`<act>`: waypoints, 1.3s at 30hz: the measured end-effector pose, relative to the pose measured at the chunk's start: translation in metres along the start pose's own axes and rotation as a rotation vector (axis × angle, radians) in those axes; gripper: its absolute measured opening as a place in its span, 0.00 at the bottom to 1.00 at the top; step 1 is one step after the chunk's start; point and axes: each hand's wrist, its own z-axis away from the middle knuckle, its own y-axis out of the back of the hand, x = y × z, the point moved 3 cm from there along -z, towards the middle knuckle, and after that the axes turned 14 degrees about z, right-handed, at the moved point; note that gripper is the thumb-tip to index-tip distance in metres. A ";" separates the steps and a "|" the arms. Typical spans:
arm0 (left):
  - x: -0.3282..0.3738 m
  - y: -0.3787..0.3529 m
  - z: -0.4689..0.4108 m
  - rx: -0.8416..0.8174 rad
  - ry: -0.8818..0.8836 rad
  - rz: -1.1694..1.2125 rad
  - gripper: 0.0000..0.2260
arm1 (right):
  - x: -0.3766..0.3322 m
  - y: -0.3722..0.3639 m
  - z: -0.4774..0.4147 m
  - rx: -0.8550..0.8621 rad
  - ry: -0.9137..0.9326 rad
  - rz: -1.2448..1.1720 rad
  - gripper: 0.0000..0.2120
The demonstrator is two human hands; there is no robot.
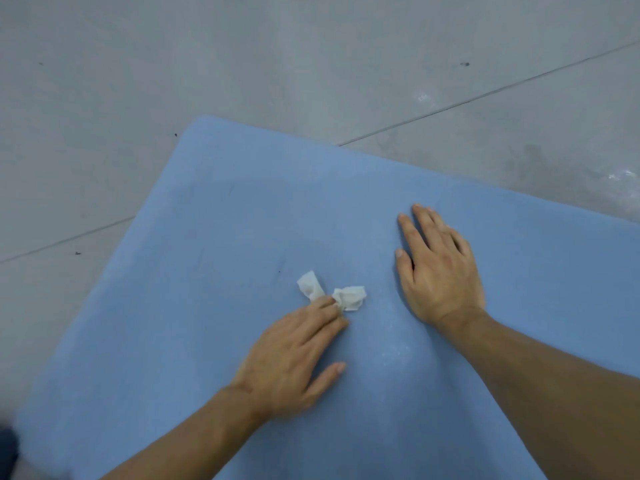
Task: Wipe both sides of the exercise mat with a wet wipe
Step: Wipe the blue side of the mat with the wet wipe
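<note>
A blue exercise mat [214, 216] lies flat on the floor and fills most of the lower view. A crumpled white wet wipe [349, 296] sits on the mat near its middle. My left hand [294, 358] lies palm down on the mat, its straight fingertips pressing on the middle of the wipe, thumb spread to the right. My right hand [436, 268] rests flat on the mat to the right of the wipe, fingers straight and pointing away from me, holding nothing.
Grey concrete floor [311, 57] surrounds the mat on the far and left sides, with thin seams and small dark specks. A white scuff patch [620, 176] marks the floor at the right. A dark object [7, 448] shows at the bottom left corner.
</note>
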 end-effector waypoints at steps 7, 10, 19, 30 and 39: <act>-0.035 0.008 0.001 0.049 0.103 -0.093 0.28 | -0.001 0.000 0.000 -0.011 0.009 0.003 0.28; -0.066 0.030 -0.018 0.157 0.297 -0.149 0.30 | -0.001 0.001 0.000 -0.016 0.007 -0.003 0.28; -0.038 0.014 -0.045 0.085 0.169 0.024 0.35 | -0.001 0.001 -0.001 -0.016 0.002 -0.017 0.29; -0.006 -0.013 -0.008 -0.031 -0.090 -0.065 0.29 | 0.001 -0.001 -0.002 -0.021 -0.001 -0.015 0.29; -0.070 0.025 -0.109 0.051 0.381 -0.031 0.36 | 0.000 0.002 -0.001 -0.021 -0.002 -0.023 0.29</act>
